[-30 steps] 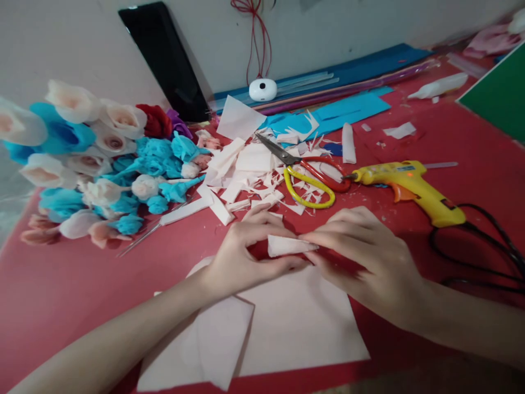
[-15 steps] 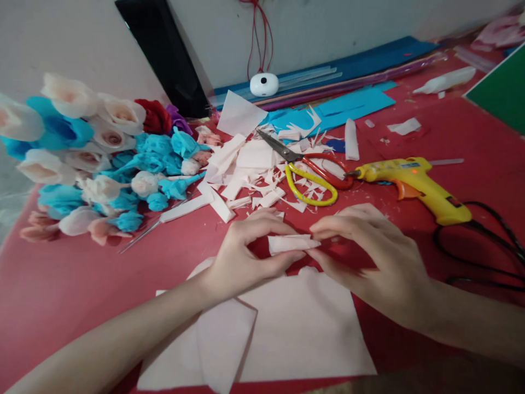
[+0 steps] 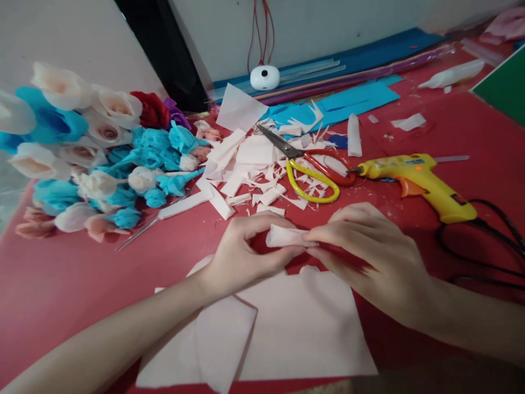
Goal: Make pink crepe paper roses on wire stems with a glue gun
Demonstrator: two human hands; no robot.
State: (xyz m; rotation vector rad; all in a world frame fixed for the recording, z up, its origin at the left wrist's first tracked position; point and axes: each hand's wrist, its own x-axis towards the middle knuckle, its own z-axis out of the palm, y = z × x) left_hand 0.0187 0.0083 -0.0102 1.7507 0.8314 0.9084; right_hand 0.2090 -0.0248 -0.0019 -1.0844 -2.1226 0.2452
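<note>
Slim bare forearms (image 3: 135,323), bare left grip (image 3: 246,249), bare right grip (image 3: 375,254), slender fingers (image 3: 338,234)

Colours recorded: held paper piece (image 3: 285,236) plain pinkish white, large sheet (image 3: 303,328) likewise; tabletop (image 3: 61,290) red; scissors (image 3: 290,152) with one red and one yellow handle; glue gun (image 3: 429,186) yellow, its trigger (image 3: 412,187) orange; flowers (image 3: 153,149) cream, bright blue, pink, red and purple.
</note>
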